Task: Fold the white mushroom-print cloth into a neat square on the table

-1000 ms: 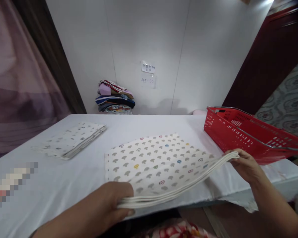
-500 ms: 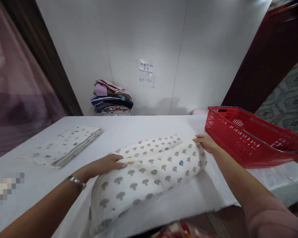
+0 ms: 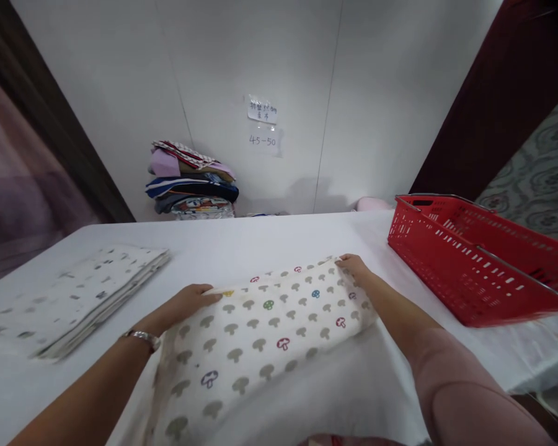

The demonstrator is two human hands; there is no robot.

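A white cloth with a mushroom print (image 3: 260, 328) stretches between my two hands over the white table. My left hand (image 3: 193, 301) pinches its upper left corner, thumb and fingers closed on the edge. At the upper right corner, my right hand (image 3: 352, 265) grips the fabric in the same way. The cloth's upper edge is nearly straight, and its near part hangs down toward me. To the left of my left hand lies a folded white cloth with small grey marks (image 3: 106, 279).
The white-covered table (image 3: 288, 238) runs back to a pale wall with a paper sign (image 3: 265, 139). A red plastic basket (image 3: 451, 260) stands at the right. Behind the table's far edge rises a stack of folded fabrics (image 3: 195, 179).
My right hand has drawn toward me and left with its corner. The cloth's far layer is now mostly covered, and its front spreads flatter. The view has shifted slightly.
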